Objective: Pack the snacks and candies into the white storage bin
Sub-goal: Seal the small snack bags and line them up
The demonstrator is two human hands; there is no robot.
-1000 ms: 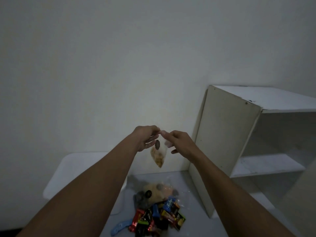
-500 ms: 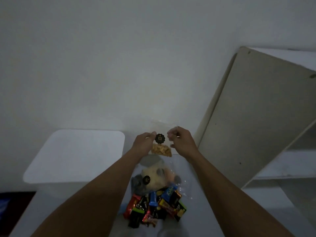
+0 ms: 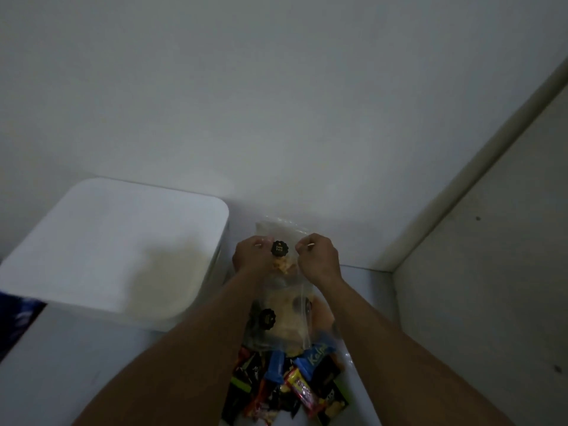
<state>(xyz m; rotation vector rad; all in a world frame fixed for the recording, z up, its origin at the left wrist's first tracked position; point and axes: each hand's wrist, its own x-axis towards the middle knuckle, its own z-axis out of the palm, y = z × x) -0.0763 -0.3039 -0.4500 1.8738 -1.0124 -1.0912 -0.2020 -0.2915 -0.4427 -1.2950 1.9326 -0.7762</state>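
Evidently your left hand (image 3: 253,256) and right hand (image 3: 318,259) each pinch the small clear plastic snack bag (image 3: 282,260) mid-frame. It is likely light, slippery and crushable, so hold its side edges.

Dim room: plain white wall (image 3: 276,103), white cabinet (image 3: 491,287) at right.

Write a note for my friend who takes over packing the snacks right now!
Hands: the left-hand grip and right-hand grip pinch a clear snack bag from both sides, held up to the right of the white bin, not over it.
Things: the candy pile and a second clear bag lie on the white surface.
Done: no snack shows in the bin.
Left: put this bag in, then the rest.
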